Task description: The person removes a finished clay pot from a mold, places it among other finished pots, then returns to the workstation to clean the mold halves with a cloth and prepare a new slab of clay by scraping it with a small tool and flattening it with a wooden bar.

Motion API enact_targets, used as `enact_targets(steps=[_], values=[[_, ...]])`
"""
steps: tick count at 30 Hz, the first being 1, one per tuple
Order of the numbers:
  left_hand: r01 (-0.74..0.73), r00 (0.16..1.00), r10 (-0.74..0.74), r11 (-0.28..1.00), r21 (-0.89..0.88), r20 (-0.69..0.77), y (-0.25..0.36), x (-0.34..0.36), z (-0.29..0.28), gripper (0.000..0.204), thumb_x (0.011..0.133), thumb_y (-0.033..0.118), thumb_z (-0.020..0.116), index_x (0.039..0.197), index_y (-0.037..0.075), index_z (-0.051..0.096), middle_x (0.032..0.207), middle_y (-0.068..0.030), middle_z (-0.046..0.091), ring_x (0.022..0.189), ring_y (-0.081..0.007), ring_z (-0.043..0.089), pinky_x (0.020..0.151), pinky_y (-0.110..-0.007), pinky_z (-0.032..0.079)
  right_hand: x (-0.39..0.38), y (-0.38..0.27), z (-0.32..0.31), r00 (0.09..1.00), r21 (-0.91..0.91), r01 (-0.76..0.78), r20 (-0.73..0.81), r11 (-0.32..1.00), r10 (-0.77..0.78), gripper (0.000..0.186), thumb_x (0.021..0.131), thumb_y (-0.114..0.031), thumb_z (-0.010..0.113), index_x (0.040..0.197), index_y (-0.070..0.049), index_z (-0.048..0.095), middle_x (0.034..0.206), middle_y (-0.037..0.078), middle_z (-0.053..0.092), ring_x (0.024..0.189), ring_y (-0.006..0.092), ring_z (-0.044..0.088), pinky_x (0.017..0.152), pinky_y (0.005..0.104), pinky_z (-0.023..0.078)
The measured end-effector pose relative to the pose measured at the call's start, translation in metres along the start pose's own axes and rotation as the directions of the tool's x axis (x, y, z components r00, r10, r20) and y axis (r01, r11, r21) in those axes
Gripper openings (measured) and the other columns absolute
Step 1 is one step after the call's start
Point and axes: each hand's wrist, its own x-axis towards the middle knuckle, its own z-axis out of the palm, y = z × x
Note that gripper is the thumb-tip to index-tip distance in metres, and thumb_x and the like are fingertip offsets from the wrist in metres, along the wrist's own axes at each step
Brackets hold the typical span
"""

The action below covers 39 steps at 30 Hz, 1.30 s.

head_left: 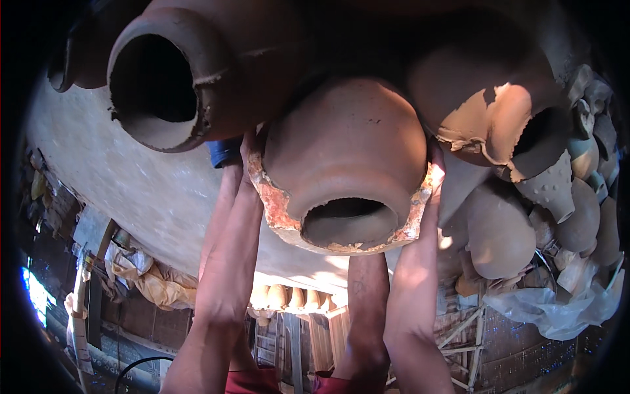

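Note:
A brown clay pot (348, 144) with a round open mouth lies on its side in the middle. A rough-edged, reddish and whitish mold-like shell (279, 205) cups its lower part and sides. My left hand (249, 154) grips the shell's left side, and my right hand (436, 164) closes on its right side. Most of my fingers are hidden behind the shell and pot. To the left lies a larger clay pot (223, 72), its mouth facing me. Another clay pot (482, 108) lies at the right, with a ragged flap of clay near its mouth.
The pots rest over a pale grey floor (125, 171). At the right are piled clay vessels (502, 230) and crumpled clear plastic sheeting (558, 308). Tan cloth or sacking (164, 282) lies at the left. A row of small pots (289, 297) stands beyond my forearms.

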Motion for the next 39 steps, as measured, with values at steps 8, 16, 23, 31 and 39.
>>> enact_targets(steps=[8, 16, 23, 31, 39], values=[[-0.069, 0.995, 0.073, 0.996, 0.059, -0.071, -0.004, -0.013, -0.016, 0.054, 0.114, 0.035, 0.060, 0.153, -0.002, 0.056, 0.147, -0.0181, 0.065, 0.128, -0.0261, 0.069, 0.115, -0.042, 0.055, -0.026, 0.023, 0.006, 0.991, -0.002, 0.122, -0.051, 0.993, -0.122, 0.055, 0.116, -0.038, 0.052, 0.156, 0.000, 0.056, 0.153, 0.014, 0.064, 0.131, 0.0241, 0.065, 0.114, 0.0384, 0.050], [-0.081, 0.989, 0.095, 0.989, 0.121, -0.113, -0.002, -0.023, -0.021, 0.050, 0.114, 0.033, 0.060, 0.151, -0.001, 0.057, 0.143, -0.0177, 0.067, 0.125, -0.0252, 0.069, 0.113, -0.041, 0.055, -0.019, 0.023, -0.001, 0.988, 0.019, 0.145, -0.049, 0.989, -0.144, 0.055, 0.115, -0.037, 0.054, 0.155, 0.000, 0.057, 0.152, 0.014, 0.065, 0.130, 0.0236, 0.065, 0.113, 0.0387, 0.050], [-0.097, 0.979, 0.126, 0.979, 0.179, -0.157, -0.001, -0.032, -0.029, 0.047, 0.115, 0.031, 0.061, 0.150, -0.001, 0.059, 0.139, -0.0174, 0.068, 0.122, -0.0245, 0.070, 0.112, -0.040, 0.054, -0.006, 0.024, -0.003, 0.987, 0.043, 0.160, -0.032, 0.986, -0.158, 0.054, 0.114, -0.036, 0.055, 0.154, 0.001, 0.058, 0.150, 0.014, 0.065, 0.130, 0.0232, 0.065, 0.113, 0.0390, 0.050], [-0.104, 0.965, 0.159, 0.961, 0.255, -0.206, 0.002, -0.037, -0.040, 0.044, 0.115, 0.029, 0.061, 0.148, 0.000, 0.061, 0.135, -0.0170, 0.070, 0.119, -0.0237, 0.070, 0.110, -0.039, 0.054, -0.008, 0.034, -0.002, 0.984, 0.057, 0.174, -0.033, 0.983, -0.172, 0.054, 0.113, -0.035, 0.057, 0.153, 0.001, 0.059, 0.149, 0.014, 0.066, 0.129, 0.0227, 0.065, 0.112, 0.0393, 0.051], [-0.125, 0.924, 0.270, 0.882, 0.453, -0.270, 0.010, -0.063, -0.048, 0.041, 0.115, 0.027, 0.061, 0.146, 0.001, 0.062, 0.131, -0.0166, 0.072, 0.116, -0.0228, 0.071, 0.109, -0.038, 0.054, -0.005, 0.038, -0.006, 0.982, 0.077, 0.187, -0.032, 0.979, -0.185, 0.053, 0.113, -0.034, 0.058, 0.152, 0.002, 0.060, 0.148, 0.014, 0.067, 0.128, 0.0223, 0.065, 0.112, 0.0396, 0.051]])
